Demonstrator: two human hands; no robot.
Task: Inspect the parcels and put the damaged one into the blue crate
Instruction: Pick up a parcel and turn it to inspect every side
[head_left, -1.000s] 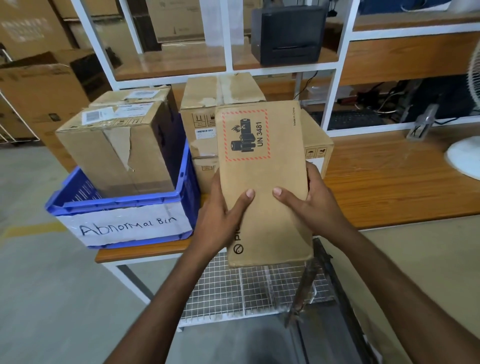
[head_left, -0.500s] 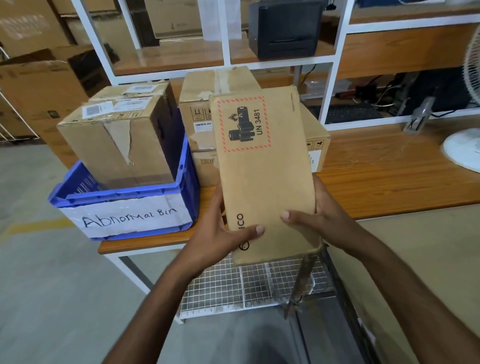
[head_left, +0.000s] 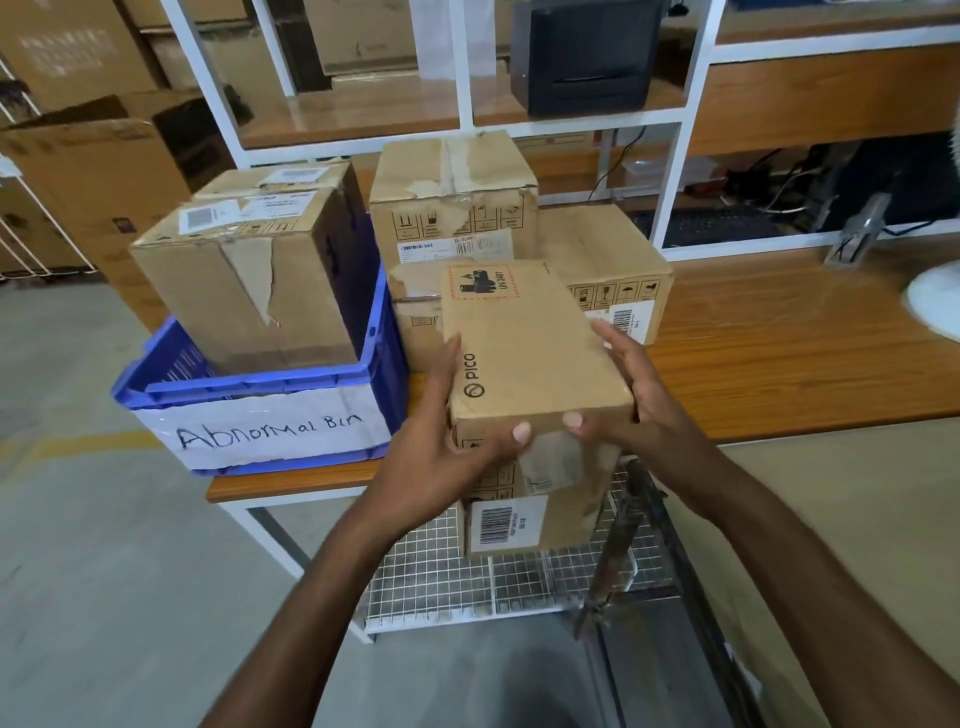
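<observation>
A brown parcel (head_left: 524, 343) with a PICO logo and a red-bordered UN 3481 battery label hangs in front of the table edge, held in both hands. My left hand (head_left: 441, 457) grips its left side with the thumb on the near face. My right hand (head_left: 634, 395) grips its right side, thumb on the near edge. The near face shows a barcode label. The blue crate (head_left: 260, 395), labelled "Abnormal Bin", stands at the table's left end and holds two cardboard boxes; the front box (head_left: 249, 280) has torn tape.
Stacked cardboard parcels (head_left: 457, 202) stand on the wooden table (head_left: 779, 353) right of the crate. A white wire rack (head_left: 467, 582) sits below the table edge. A black printer (head_left: 587, 52) is on the white shelf above. A white fan base (head_left: 935, 301) is at right.
The parcel tipped from upright toward lying flat, its labelled face now turned up and its barcode end toward me. Both hands slid along its sides.
</observation>
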